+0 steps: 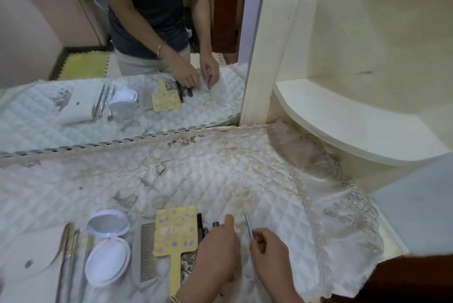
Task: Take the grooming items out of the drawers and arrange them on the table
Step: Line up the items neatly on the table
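Right hand [268, 247] pinches slim metal tool [248, 225], angled.

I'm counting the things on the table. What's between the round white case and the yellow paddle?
A grey fine-toothed comb lies between the open round case and the yellow paddle, flat on the quilted cloth, seen in the head view.

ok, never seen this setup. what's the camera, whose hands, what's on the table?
No robot: one wide-angle camera worn on a person's head, looking down at their own bare hands. The wall mirror at the back reflects the same scene. On the white quilted cloth lie long metal tools, an open round white compact, a grey fine-toothed comb and a yellow paddle-shaped hand mirror with purple dots. The left hand rests on small dark items beside it. The right hand pinches a thin silver metal tool.
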`<move>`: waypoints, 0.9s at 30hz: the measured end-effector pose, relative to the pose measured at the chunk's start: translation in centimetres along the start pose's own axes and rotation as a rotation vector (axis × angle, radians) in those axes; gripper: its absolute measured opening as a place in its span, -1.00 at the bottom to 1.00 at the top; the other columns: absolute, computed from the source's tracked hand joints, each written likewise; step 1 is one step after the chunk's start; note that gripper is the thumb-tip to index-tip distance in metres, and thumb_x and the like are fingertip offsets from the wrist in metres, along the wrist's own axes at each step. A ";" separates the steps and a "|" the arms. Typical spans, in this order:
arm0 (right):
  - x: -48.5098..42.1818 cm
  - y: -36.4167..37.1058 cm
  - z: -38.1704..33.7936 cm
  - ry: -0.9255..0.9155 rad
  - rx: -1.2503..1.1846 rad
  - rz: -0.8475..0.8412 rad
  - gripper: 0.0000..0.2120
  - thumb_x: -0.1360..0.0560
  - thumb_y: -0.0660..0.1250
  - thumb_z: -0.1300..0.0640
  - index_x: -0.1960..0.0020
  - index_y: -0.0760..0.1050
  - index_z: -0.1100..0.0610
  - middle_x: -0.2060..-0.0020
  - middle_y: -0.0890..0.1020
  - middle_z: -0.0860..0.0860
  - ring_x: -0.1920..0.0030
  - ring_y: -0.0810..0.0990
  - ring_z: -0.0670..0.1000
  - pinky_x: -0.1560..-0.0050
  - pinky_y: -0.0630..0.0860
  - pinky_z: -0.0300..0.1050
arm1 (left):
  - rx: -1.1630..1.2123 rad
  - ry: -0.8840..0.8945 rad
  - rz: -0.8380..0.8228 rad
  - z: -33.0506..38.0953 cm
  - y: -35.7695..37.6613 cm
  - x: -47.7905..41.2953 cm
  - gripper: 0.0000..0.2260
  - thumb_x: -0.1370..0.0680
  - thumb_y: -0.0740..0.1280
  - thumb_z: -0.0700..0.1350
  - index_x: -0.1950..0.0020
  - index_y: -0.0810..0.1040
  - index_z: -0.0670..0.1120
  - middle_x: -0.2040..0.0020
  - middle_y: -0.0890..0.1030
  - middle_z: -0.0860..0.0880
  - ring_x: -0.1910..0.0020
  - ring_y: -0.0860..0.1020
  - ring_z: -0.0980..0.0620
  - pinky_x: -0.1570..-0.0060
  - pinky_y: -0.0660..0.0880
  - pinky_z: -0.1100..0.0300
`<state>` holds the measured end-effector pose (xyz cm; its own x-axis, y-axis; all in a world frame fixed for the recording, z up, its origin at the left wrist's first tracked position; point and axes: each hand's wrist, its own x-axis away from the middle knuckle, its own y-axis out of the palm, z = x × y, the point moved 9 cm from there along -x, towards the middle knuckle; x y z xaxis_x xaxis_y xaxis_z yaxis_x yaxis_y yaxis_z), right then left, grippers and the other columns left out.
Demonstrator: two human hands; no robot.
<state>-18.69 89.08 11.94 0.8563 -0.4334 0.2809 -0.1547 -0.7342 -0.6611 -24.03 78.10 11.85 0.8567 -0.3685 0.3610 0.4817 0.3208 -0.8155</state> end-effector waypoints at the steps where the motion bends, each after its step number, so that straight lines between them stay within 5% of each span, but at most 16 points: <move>1: 0.0 0.4 -0.4 -0.011 0.000 -0.008 -0.85 -0.45 0.30 0.20 0.15 0.42 -0.04 0.19 0.58 0.04 0.25 0.53 -0.10 0.19 0.41 -0.36 | 0.007 -0.013 0.003 -0.5 -0.1 0.1 -0.88 -0.59 0.06 -0.15 -0.10 0.26 -0.09 0.01 0.58 -0.12 0.13 0.54 -0.12 0.29 0.38 0.04; 5: -0.1 1.1 -1.1 -0.018 0.039 -0.033 -0.85 -0.43 0.30 0.20 0.21 0.42 -0.04 0.23 0.57 0.04 0.15 0.57 0.05 0.05 0.47 -0.12 | 0.010 -0.019 0.001 -0.9 0.3 -0.6 -0.86 -0.59 0.06 -0.15 -0.13 0.29 -0.12 -0.02 0.55 -0.13 0.02 0.54 -0.12 0.24 0.37 0.06; 12: -0.3 1.3 -0.8 -0.068 0.066 -0.005 -0.86 -0.48 0.28 0.16 -0.02 0.52 0.09 0.21 0.50 -0.03 0.20 0.50 -0.07 0.10 0.42 -0.26 | -0.058 0.030 0.103 -0.8 -0.7 0.2 -0.86 -0.62 0.03 -0.16 -0.15 0.30 -0.10 -0.09 0.49 -0.11 0.01 0.43 -0.10 0.23 0.23 0.16; 20: -0.2 1.5 -0.7 -0.080 0.034 0.017 -0.83 -0.51 0.22 0.17 -0.05 0.53 0.12 0.19 0.55 -0.02 0.19 0.51 -0.07 0.11 0.42 -0.26 | -0.080 -0.001 0.149 -1.4 -0.9 0.5 -0.92 -0.60 0.05 -0.19 0.07 0.19 -0.04 -0.04 0.50 -0.07 0.07 0.44 -0.05 0.34 0.18 0.19; 23: -0.1 1.6 -1.1 -0.124 0.042 0.010 -0.82 -0.53 0.20 0.16 -0.07 0.52 0.09 0.22 0.48 -0.08 0.18 0.49 -0.09 0.17 0.36 -0.31 | -0.061 0.021 0.205 -1.6 -1.3 1.1 -0.93 -0.60 0.05 -0.18 -0.01 0.30 -0.07 -0.06 0.50 -0.06 0.00 0.45 -0.05 0.25 0.23 0.20; 25: 0.0 1.9 -1.4 -0.146 0.064 -0.004 -0.82 -0.53 0.19 0.13 -0.08 0.51 0.05 0.18 0.51 -0.05 0.16 0.51 -0.08 0.19 0.38 -0.29 | -0.066 0.033 0.239 -1.8 -1.5 1.4 -0.86 -0.59 0.10 -0.16 -0.11 0.38 -0.09 -0.07 0.50 -0.05 -0.01 0.48 -0.04 0.25 0.25 0.20; 27: 0.1 2.3 -1.7 -0.154 0.080 -0.015 -0.81 -0.53 0.19 0.12 -0.09 0.51 0.02 0.15 0.54 -0.04 0.15 0.52 -0.08 0.15 0.41 -0.26 | -0.111 0.057 0.267 -2.1 -1.9 1.7 -0.85 -0.46 0.34 -0.13 0.00 0.47 -0.05 0.07 0.56 0.01 0.13 0.55 0.03 0.38 0.24 0.25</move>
<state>-19.75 86.46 11.63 0.9244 -0.3334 0.1852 -0.1072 -0.6931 -0.7129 -23.85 74.98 13.07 0.9371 -0.3334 0.1039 0.2152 0.3170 -0.9237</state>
